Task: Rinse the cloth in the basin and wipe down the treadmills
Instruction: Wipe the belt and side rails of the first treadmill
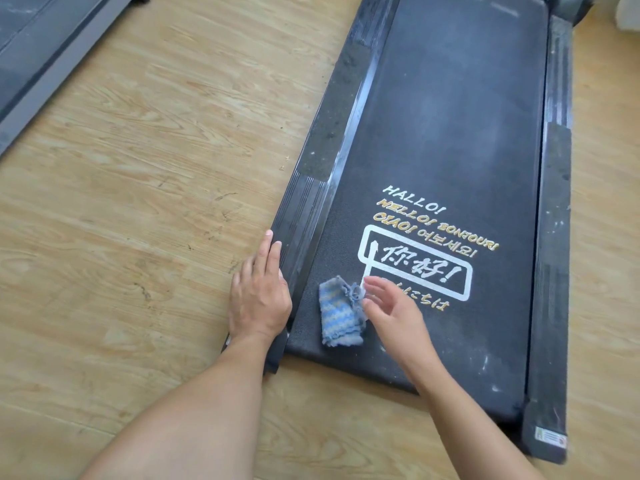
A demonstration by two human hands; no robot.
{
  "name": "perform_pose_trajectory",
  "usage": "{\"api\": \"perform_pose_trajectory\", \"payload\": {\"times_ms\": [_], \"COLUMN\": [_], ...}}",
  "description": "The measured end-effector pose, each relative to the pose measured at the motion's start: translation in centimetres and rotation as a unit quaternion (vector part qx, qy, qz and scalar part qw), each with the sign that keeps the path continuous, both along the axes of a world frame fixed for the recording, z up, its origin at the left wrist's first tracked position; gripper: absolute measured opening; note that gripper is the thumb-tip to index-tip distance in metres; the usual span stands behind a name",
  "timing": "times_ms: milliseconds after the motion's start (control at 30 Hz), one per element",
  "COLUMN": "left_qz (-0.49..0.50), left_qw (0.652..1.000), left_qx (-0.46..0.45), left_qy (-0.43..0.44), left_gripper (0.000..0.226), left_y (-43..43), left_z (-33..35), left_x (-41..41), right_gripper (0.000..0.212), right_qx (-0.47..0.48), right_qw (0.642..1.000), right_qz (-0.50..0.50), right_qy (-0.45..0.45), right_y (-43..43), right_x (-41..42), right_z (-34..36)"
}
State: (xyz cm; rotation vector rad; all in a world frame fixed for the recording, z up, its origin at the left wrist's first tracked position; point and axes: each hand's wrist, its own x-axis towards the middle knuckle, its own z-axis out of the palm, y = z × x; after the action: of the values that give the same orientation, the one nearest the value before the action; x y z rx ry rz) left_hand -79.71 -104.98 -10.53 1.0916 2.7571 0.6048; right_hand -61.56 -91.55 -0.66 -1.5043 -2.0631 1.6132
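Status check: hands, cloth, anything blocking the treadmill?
Left hand flat on the side rail. Right hand open, fingers at the edge of the cloth, which lies bunched on the belt near its end. No obstacle seen on the belt.

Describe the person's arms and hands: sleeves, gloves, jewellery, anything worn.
Nothing worn shows. The left forearm and right forearm are bare as far as the frame's lower edge, with no sleeve or cuff in view. The left hand and right hand are ungloved, with no ring, watch or bracelet visible.
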Motion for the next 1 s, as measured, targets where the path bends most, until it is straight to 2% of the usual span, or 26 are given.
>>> {"api": "perform_pose_trajectory", "payload": {"times_ms": [100, 200, 300, 367, 467, 567, 633, 667, 733, 800, 900, 1000], "left_qz": [0.001, 0.003, 0.009, 0.009, 0.013, 0.01, 0.013, 0.013, 0.011, 0.017, 0.016, 0.011], "left_qw": [1.0, 1.0, 1.0, 1.0, 1.0, 1.0, 1.0, 1.0, 1.0, 1.0, 1.0, 1.0], "left_qx": [0.004, 0.001, -0.006, -0.008, -0.006, -0.007, -0.008, -0.01, -0.011, -0.011, -0.009, -0.004], "left_qy": [-0.003, -0.002, 0.0, -0.001, 0.001, 0.01, 0.009, 0.007, 0.006, 0.005, 0.008, 0.009], "left_gripper": [0.056, 0.057, 0.058, 0.058, 0.058, 0.058, 0.058, 0.058, 0.058, 0.058, 0.058, 0.057], "left_y": [0.1, 0.1, 0.1, 0.2, 0.3, 0.3, 0.2, 0.1, 0.2, 0.2, 0.2, 0.3], "left_z": [0.1, 0.3, 0.3, 0.2, 0.2, 0.2, 0.3, 0.2, 0.1, 0.1, 0.0, 0.0], "left_x": [0.0, 0.1, 0.0, 0.0, 0.2, 0.1, 0.0, 0.0, 0.1, 0.0, 0.0, 0.1], "right_gripper": [0.036, 0.037, 0.049, 0.061, 0.066, 0.051, 0.052, 0.056, 0.062, 0.056, 0.039, 0.035], "right_qx": [0.137, 0.284, 0.319, 0.309, 0.256, 0.26, 0.243, 0.215, 0.191, 0.206, 0.222, 0.228], "right_qw": [0.986, 0.947, 0.899, 0.883, 0.905, 0.95, 0.967, 0.974, 0.975, 0.967, 0.965, 0.966], "right_qz": [0.024, 0.144, 0.296, 0.339, 0.328, 0.175, 0.07, 0.051, 0.064, 0.095, 0.102, 0.105], "right_qy": [-0.09, -0.05, -0.053, -0.095, -0.086, -0.01, -0.038, -0.058, -0.097, -0.113, -0.092, -0.067], "right_y": [1.0, -1.0, -4.5, -5.5, -4.5, -2.8, -1.7, -1.3, -0.9, -1.0, -1.2, -1.2], "right_x": [1.2, 1.7, 1.7, 1.6, 0.6, -0.8, -1.4, -1.7, -2.1, -2.5, -2.2, -1.3], "right_z": [-1.2, -1.7, -3.5, -5.2, -6.3, -5.5, -5.0, -5.1, -5.5, -5.9, -5.4, -4.8]}}
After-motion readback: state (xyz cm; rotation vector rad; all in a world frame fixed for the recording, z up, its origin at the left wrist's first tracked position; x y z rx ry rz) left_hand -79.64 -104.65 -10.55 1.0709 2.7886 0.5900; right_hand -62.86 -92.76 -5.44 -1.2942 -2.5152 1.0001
